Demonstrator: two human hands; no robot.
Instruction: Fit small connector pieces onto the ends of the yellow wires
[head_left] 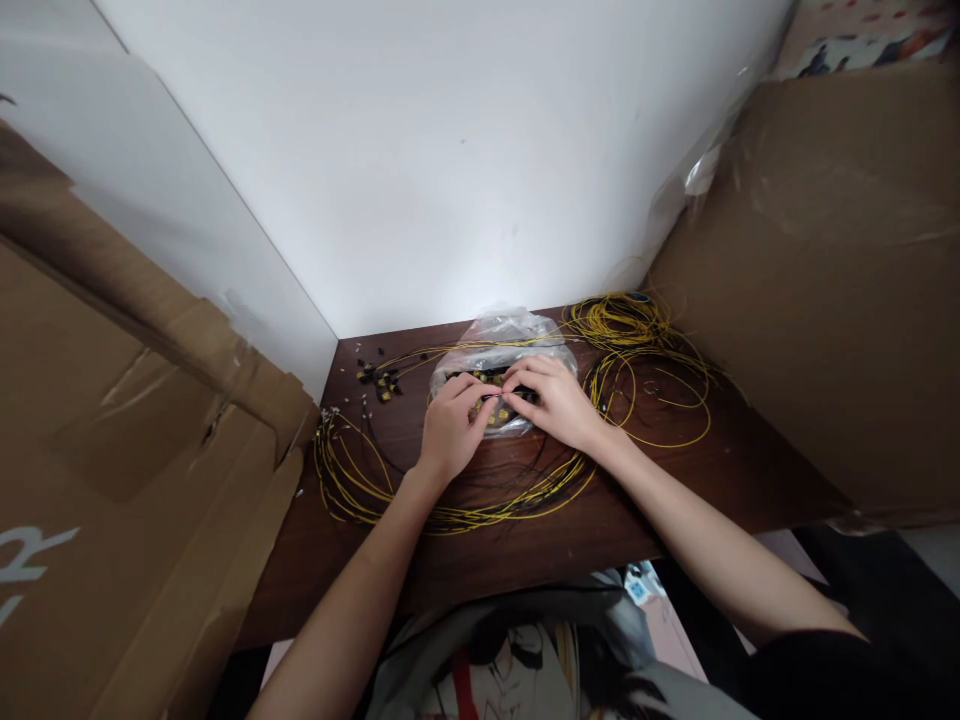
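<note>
Above an open clear plastic bag (pixel 506 326), my left hand (pixel 452 425) and my right hand (pixel 553 398) meet fingertip to fingertip. Both are closed in a pinch on a thin dark wire (pixel 492 397), whose end is hidden by the fingers. Small black-and-yellow pieces (pixel 495 415) lie in the bag under my hands. A long loop of yellow and black wires (pixel 480 518) curves across the table in front of my wrists. More of the small black-and-yellow parts (pixel 385 384) lie loose to the left of the bag.
Coiled yellow wires (pixel 619 322) are heaped at the back right of the brown table (pixel 450 575). A large cardboard box (pixel 825 280) stands to the right, and cardboard (pixel 150 450) to the left. A white panel (pixel 450 170) rises behind the table.
</note>
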